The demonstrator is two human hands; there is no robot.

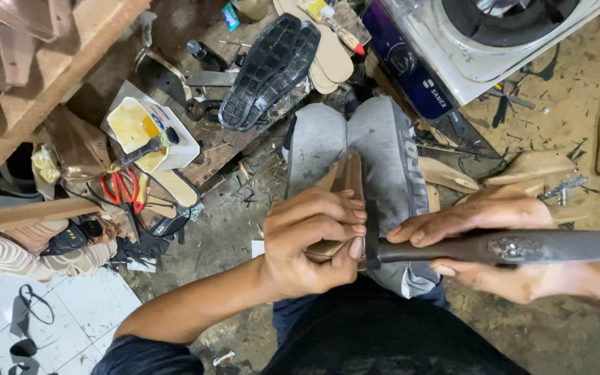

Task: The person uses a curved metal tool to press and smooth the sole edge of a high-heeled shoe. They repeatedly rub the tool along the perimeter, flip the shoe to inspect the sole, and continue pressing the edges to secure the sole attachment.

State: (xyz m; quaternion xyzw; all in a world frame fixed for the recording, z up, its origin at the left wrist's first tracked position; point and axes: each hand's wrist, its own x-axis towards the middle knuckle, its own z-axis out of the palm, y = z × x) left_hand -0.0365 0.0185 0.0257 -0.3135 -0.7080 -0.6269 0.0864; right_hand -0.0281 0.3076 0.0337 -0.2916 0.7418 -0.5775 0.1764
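Observation:
My left hand (312, 236) grips a brown pointed shoe (348, 175) that rests on my lap, its toe pointing away from me over my grey trousers (383, 142). Fingers wrap the shoe's near part, hiding it. My right hand (498, 243) holds a dark hammer (515, 247) by its thick handle. The handle lies level, and the hammer's head touches the shoe right beside my left thumb.
Black shoe soles (270, 69) and pale insoles (331, 59) lie ahead on a cluttered bench. A white glue tub (140, 128) with a brush stands at left, red scissors (123, 187) below it. A white appliance (494, 42) is at top right. Wooden lasts (529, 167) lie on the dirty floor.

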